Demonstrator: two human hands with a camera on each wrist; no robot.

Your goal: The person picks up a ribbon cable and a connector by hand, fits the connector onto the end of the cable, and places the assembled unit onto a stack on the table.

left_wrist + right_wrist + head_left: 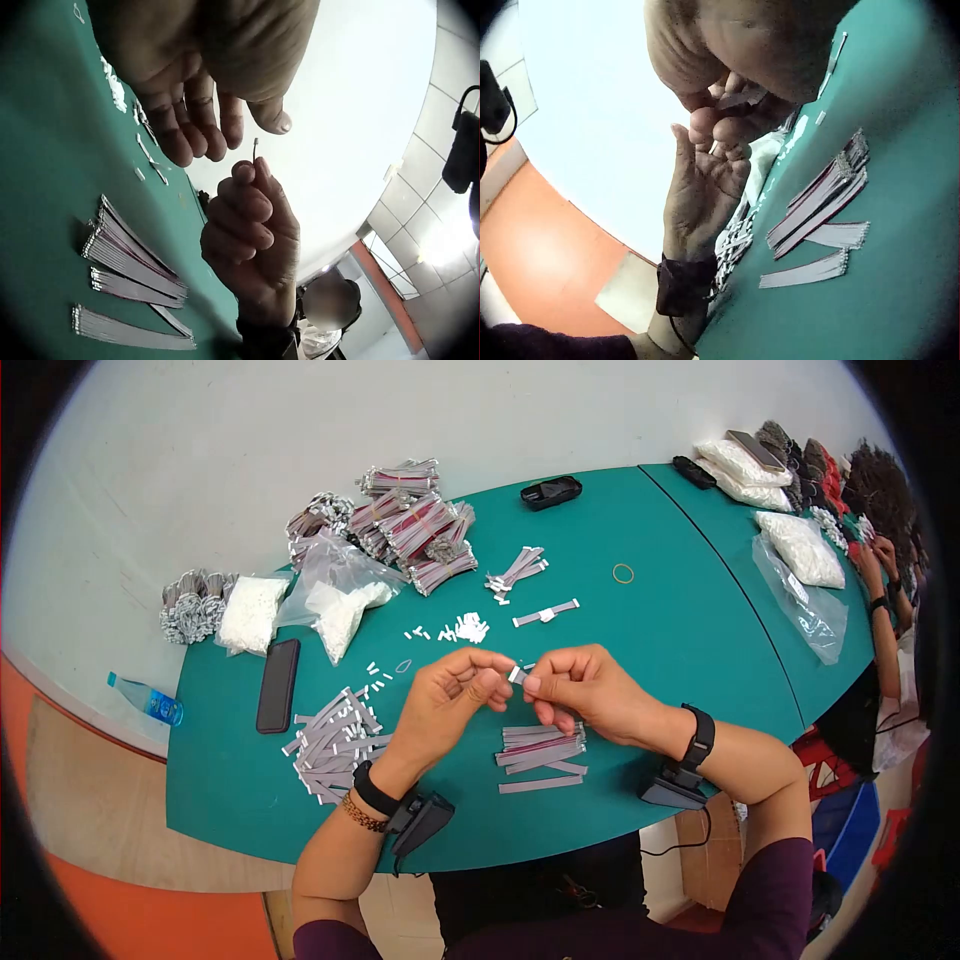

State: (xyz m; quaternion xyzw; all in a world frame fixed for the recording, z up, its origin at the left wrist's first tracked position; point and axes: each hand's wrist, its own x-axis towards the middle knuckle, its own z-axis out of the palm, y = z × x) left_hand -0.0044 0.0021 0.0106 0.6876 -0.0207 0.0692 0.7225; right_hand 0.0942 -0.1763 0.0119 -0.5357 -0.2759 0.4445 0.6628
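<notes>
Head view: right hand [590, 695] pinches a short ribbon strip [517, 674] over the green table [680, 650] near its near edge; left hand [455, 695] hangs relaxed beside it. Far-left bags [250, 615] hold white connectors.

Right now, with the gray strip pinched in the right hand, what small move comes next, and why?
Probably close the left hand on the free end of the strip: the right hand pinches it alone, while the left sits open beside it, not touching.

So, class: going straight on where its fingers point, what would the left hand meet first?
Probably the small grey piece that the right hand pinches, just ahead of the left hand.
</notes>
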